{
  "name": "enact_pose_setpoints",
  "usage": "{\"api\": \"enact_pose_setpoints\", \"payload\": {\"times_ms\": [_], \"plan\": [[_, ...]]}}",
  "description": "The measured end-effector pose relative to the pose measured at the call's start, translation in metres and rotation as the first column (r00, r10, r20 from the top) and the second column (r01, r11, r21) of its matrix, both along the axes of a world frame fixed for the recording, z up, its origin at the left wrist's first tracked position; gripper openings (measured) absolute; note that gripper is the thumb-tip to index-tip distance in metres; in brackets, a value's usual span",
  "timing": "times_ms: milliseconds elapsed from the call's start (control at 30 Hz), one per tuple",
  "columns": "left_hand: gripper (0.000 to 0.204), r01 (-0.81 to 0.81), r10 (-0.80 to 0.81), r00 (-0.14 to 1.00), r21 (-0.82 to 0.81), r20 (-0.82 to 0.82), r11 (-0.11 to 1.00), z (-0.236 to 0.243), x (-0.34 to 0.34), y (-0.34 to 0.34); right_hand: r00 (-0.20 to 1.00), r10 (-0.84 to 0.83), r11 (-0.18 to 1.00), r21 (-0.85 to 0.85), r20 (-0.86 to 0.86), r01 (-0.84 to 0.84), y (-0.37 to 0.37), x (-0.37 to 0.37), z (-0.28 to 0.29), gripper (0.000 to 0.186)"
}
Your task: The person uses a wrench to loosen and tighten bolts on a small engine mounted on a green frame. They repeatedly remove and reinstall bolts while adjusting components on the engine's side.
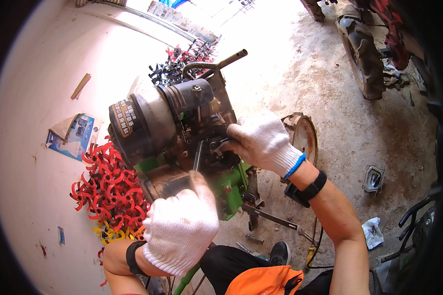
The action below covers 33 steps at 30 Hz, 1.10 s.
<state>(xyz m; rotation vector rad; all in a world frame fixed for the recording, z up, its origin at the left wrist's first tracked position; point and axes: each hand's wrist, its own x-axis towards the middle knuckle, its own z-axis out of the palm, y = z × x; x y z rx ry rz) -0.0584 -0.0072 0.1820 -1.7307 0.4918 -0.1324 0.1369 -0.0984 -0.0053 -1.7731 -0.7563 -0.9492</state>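
Note:
A small engine [192, 128] on a green-framed machine [231, 189] stands in front of me, with a black round canister [125, 123] on its left. My left hand [182, 228], in a white knitted glove, is closed around a slim metal tool [198, 155]. Its shiny shaft points up into the engine's dark middle; the handle end is hidden in my fist. My right hand [266, 142], gloved in white with a blue cuff, reaches in from the right. Its thumb and fingers close at a small dark part of the engine, and I cannot make out what is between them.
Red curved tiller blades [113, 189] are heaped by the wall on the left, with more dark blades [177, 64] behind the engine. A wheel [302, 135] stands at the right. On the floor are a small metal tray [373, 178], a white cloth [372, 232] and a yellow-handled screwdriver [310, 255].

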Motion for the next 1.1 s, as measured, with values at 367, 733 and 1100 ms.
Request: {"api": "enact_pose_setpoints", "payload": {"times_ms": [367, 733, 1100], "plan": [[0.051, 0.047, -0.046, 0.999, -0.024, 0.019, 0.999, -0.005, 0.000, 0.006, 1.000, 0.020, 1.000, 0.001, -0.016, -0.020, 0.000, 0.001, -0.003, 0.038], [0.054, 0.191, -0.173, 0.980, -0.234, 0.095, 0.953, 0.044, -0.028, -0.007, 0.893, 0.246, 0.948, 0.286, -0.376, -0.141, -0.084, 0.012, 0.035, 0.033], [0.055, 0.109, -0.379, 0.756, -0.468, -0.534, 0.877, -0.141, -0.045, 0.005, 0.776, 0.059, 0.984, 0.167, -0.629, 0.061, -0.130, 0.021, -0.052, 0.036]]}}
